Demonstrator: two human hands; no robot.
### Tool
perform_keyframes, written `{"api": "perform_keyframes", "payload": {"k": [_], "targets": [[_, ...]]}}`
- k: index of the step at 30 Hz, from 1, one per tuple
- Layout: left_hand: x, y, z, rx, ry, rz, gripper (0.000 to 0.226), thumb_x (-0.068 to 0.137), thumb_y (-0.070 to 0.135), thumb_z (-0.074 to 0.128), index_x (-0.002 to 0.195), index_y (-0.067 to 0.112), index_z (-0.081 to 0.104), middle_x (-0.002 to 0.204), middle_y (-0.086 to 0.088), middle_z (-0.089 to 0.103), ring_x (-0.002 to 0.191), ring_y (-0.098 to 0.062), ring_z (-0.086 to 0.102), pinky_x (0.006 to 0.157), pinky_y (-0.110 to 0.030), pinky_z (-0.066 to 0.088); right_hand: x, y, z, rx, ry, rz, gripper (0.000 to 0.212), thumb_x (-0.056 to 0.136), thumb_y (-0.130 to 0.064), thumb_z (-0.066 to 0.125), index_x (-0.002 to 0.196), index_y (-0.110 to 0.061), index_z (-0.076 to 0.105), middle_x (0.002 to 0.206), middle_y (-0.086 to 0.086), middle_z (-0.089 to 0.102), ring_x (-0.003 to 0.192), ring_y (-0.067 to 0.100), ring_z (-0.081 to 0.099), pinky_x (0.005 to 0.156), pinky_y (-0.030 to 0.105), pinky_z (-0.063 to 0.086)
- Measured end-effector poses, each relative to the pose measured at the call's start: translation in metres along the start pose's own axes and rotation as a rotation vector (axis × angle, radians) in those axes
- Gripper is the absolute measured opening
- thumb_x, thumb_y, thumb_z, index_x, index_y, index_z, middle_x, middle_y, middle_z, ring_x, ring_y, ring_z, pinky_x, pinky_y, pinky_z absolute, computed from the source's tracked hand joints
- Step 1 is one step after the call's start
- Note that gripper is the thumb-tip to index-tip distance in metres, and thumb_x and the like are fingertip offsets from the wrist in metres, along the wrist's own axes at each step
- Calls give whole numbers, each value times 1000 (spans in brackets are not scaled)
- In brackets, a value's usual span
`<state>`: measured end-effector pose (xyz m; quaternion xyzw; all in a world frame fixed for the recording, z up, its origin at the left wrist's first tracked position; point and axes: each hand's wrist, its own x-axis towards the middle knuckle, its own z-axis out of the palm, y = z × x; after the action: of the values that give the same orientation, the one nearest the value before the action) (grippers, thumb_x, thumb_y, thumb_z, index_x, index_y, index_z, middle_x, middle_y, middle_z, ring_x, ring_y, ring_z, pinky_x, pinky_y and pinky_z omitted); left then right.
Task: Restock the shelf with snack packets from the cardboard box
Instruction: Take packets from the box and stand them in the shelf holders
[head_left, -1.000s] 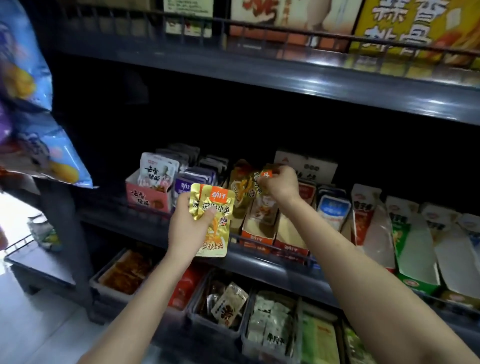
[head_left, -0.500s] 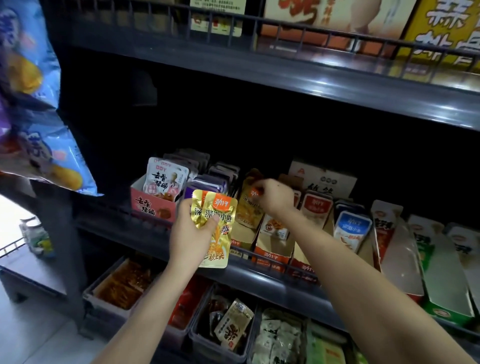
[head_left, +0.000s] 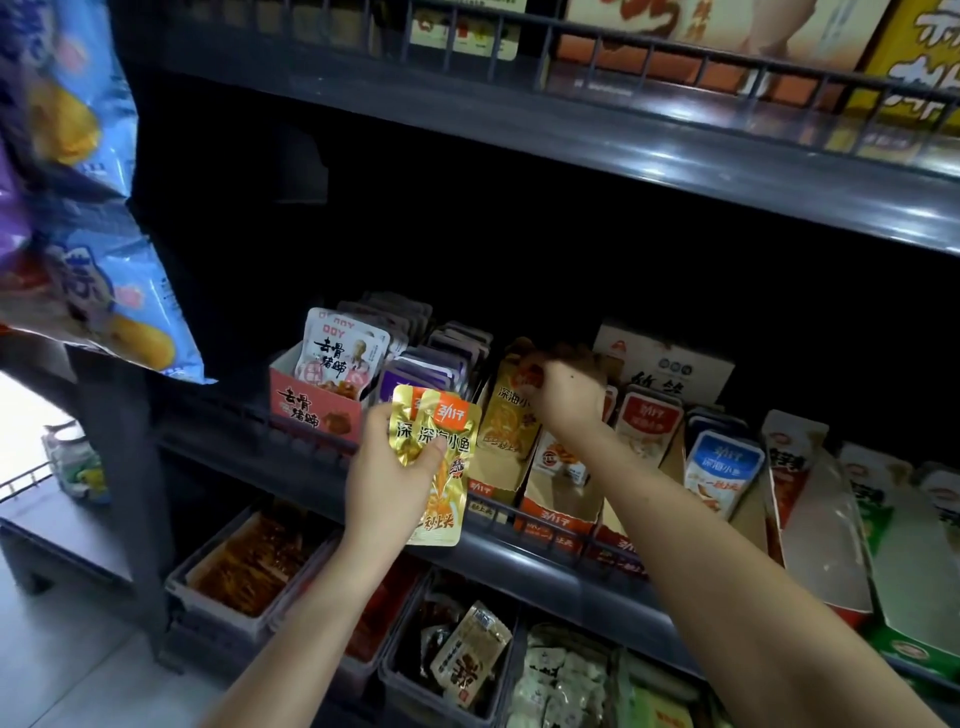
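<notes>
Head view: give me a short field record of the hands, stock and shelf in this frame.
Left hand: grips overlapped gold foil snack packets, held in front of the shelf
Right hand: fingers curled at the top of a gold packet standing in an open cardboard tray; grip blurred
Shelf: dark metal shelf, middle level, wire front rail
Neighbours: pink carton to the left, blue-and-white packet to the right
Supply box: not in view
</notes>
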<state>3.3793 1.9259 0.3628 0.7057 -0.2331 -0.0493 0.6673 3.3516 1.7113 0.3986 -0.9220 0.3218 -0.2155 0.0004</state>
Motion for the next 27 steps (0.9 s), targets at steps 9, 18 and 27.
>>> {"api": "perform_keyframes", "payload": {"k": [9, 18, 27], "targets": [[2, -1, 4, -1, -11, 0, 52, 89, 21, 65, 134, 16, 39, 102, 17, 42, 69, 16, 35, 49, 0, 33, -2, 3, 6, 98, 44, -3, 38, 92, -40, 59, 128, -30, 54, 112, 4, 62, 98, 26, 62, 78, 42, 54], [-3, 1, 11, 12, -16, 9, 52, 90, 20, 64, 135, 14, 39, 101, 17, 42, 67, 13, 36, 49, 3, 33, -16, 18, 2, 42, 148, -7, 34, 93, -42, 56, 116, -18, 62, 97, 4, 68, 90, 20, 64, 63, 27, 39], [-4, 6, 11, 4, -77, 46, 48, 88, 22, 65, 130, 22, 41, 104, 23, 41, 74, 14, 44, 57, -1, 34, -44, 6, -15, 463, 210, -38, 39, 91, -43, 58, 122, -19, 62, 103, -1, 65, 95, 11, 59, 80, 25, 45]]}}
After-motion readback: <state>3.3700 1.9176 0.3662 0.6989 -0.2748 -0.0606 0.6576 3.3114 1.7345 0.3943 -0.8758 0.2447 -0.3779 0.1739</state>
